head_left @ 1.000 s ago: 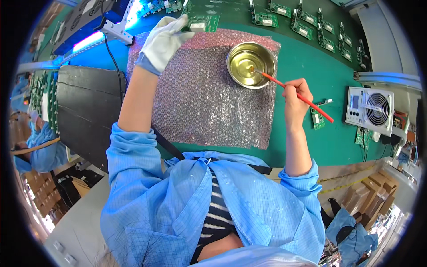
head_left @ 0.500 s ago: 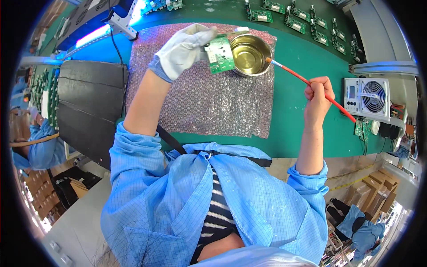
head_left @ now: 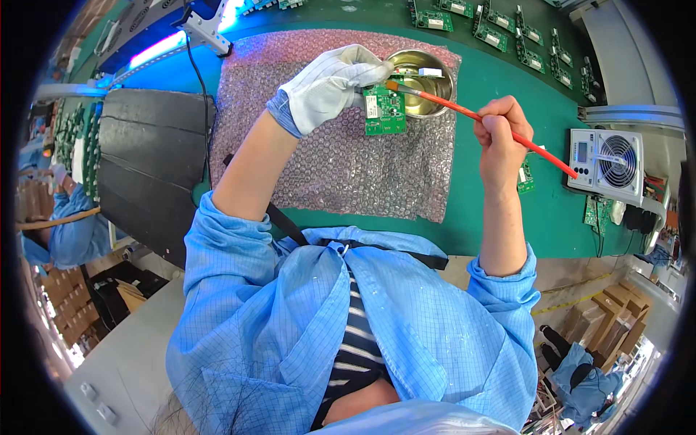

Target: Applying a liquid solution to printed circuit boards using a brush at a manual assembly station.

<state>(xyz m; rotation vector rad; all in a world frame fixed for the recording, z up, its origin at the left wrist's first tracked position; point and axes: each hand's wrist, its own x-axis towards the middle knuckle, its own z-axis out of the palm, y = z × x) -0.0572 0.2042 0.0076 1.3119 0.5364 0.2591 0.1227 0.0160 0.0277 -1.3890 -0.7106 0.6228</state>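
In my left hand (head_left: pixel 335 85), which wears a white glove, a green circuit board (head_left: pixel 385 114) is pinched near its upper edge, tilted up over bubble wrap (head_left: pixel 326 174). A smaller upright board with a white connector (head_left: pixel 431 72) stands along that edge. My bare right hand (head_left: pixel 502 141) is closed round the red handle of a paintbrush (head_left: pixel 464 110). Its brown bristles meet the board's upper edge close to my gloved fingertips; whether they touch is hard to tell. Just behind the board sits a round metal bowl (head_left: pixel 445 85), yellowish inside and partly covered by the board and brush.
A white device with a fan (head_left: pixel 605 163) stands at the right. Several circuit boards (head_left: pixel 493 36) are lined up at the back right. One more board (head_left: pixel 525 177) lies beside my right wrist. A black panel (head_left: pixel 148 159) and a hanging cable (head_left: pixel 197 94) are at the left.
My left hand has moved right with the circuit board and turned it, bringing it in front of the bowl. The brush tip has come left from the bowl's rim to the board.
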